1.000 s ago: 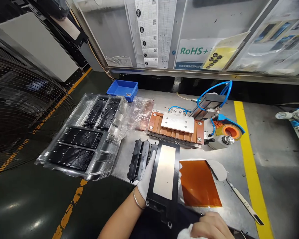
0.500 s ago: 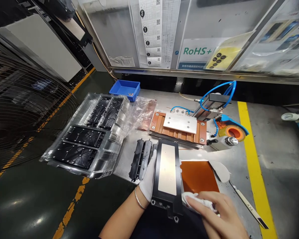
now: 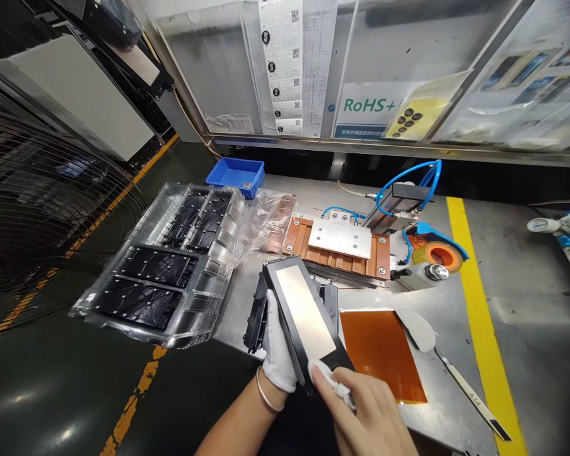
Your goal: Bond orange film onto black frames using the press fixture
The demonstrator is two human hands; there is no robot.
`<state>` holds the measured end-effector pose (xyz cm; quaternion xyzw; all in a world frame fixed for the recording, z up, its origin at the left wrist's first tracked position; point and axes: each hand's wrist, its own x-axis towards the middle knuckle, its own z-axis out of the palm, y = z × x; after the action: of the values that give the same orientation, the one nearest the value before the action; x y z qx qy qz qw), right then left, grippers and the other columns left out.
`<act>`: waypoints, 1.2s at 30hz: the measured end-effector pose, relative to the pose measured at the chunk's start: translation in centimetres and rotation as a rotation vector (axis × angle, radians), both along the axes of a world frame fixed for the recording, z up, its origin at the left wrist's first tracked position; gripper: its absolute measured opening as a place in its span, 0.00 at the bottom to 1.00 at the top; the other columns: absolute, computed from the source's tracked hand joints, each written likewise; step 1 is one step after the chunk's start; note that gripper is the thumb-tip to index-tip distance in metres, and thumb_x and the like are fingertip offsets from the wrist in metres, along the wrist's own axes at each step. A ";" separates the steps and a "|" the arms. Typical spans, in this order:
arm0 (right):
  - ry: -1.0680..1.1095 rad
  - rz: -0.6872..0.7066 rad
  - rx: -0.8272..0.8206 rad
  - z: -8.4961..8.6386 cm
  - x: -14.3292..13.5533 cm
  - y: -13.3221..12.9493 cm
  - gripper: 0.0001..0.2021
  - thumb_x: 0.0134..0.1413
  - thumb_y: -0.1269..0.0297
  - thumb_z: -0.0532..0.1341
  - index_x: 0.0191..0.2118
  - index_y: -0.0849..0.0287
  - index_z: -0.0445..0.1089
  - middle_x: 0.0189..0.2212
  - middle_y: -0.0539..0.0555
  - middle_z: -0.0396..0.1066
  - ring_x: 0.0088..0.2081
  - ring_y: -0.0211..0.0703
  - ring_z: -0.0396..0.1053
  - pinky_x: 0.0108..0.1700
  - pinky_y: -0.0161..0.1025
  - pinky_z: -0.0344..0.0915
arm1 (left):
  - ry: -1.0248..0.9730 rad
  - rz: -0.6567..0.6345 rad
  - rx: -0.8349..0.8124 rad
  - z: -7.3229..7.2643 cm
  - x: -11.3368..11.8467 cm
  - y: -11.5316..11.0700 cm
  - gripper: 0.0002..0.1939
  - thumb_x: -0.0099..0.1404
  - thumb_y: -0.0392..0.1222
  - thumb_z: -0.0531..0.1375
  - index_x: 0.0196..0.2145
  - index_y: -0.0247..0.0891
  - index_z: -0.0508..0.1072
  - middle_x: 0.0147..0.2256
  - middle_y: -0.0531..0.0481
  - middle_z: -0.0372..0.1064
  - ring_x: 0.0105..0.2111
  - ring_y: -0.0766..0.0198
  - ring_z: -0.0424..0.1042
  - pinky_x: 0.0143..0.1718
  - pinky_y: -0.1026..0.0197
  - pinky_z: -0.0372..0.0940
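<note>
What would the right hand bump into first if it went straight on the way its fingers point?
Probably the lower end of the panel held in the left hand. The white cloth in the right hand seems to touch it, though depth is unclear.

Fixture (image 3: 337, 244) blocks path ahead of right hand (image 3: 365, 402); bench (image 3: 532, 297) rightmost open

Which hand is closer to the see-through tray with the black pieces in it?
Left. The left hand is right of the tray, gripping the black panel by its left side; the right hand is farther right, holding a white cloth at the panel's near end.
</note>
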<state>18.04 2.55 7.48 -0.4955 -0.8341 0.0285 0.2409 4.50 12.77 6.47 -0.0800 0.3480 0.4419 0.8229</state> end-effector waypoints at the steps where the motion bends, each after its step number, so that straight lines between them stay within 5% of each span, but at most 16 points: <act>1: -0.022 -0.027 -0.003 -0.2 0.5 0.1 0.23 0.59 0.79 0.53 0.59 0.61 0.68 0.40 0.59 0.72 0.38 0.46 0.71 0.39 0.40 0.68 | -0.048 -0.001 0.007 0.0 -0.1 0.0 0.42 0.59 0.73 0.55 0.52 0.30 0.74 0.43 0.39 0.78 0.43 0.49 0.76 0.48 0.53 0.65; 10: -0.037 -0.330 -0.046 -1.8 5.8 0.4 0.21 0.63 0.73 0.49 0.59 0.60 0.65 0.40 0.61 0.66 0.36 0.51 0.68 0.34 0.45 0.65 | -0.244 0.010 0.061 0.7 -0.5 0.5 0.39 0.62 0.72 0.52 0.48 0.32 0.76 0.38 0.41 0.78 0.38 0.52 0.76 0.44 0.53 0.67; 16: 0.102 -0.229 -0.075 -1.1 6.3 -0.2 0.21 0.64 0.73 0.51 0.60 0.54 0.64 0.44 0.59 0.62 0.42 0.49 0.65 0.40 0.43 0.63 | -0.210 0.006 0.052 0.7 -0.6 0.5 0.39 0.61 0.72 0.53 0.48 0.32 0.75 0.37 0.41 0.78 0.36 0.52 0.77 0.43 0.52 0.68; 25: 0.260 -0.046 -0.071 0.0 2.1 0.3 0.25 0.63 0.82 0.48 0.57 0.53 0.68 0.46 0.55 0.61 0.46 0.47 0.62 0.47 0.45 0.57 | -0.211 0.027 0.069 0.3 -0.7 0.4 0.38 0.64 0.70 0.53 0.51 0.31 0.74 0.38 0.41 0.79 0.37 0.53 0.77 0.44 0.53 0.68; 36: 0.049 -0.195 -0.061 -3.1 7.3 -0.6 0.22 0.62 0.74 0.53 0.60 0.51 0.65 0.44 0.58 0.63 0.42 0.50 0.66 0.42 0.45 0.62 | -0.233 0.010 0.005 0.8 -1.1 0.5 0.40 0.64 0.71 0.49 0.56 0.33 0.71 0.37 0.41 0.79 0.35 0.53 0.77 0.43 0.51 0.68</act>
<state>25.33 1.98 4.38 -0.5806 -0.7745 0.0425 0.2474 3.39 13.27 7.27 -0.1305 0.2488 0.4344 0.8558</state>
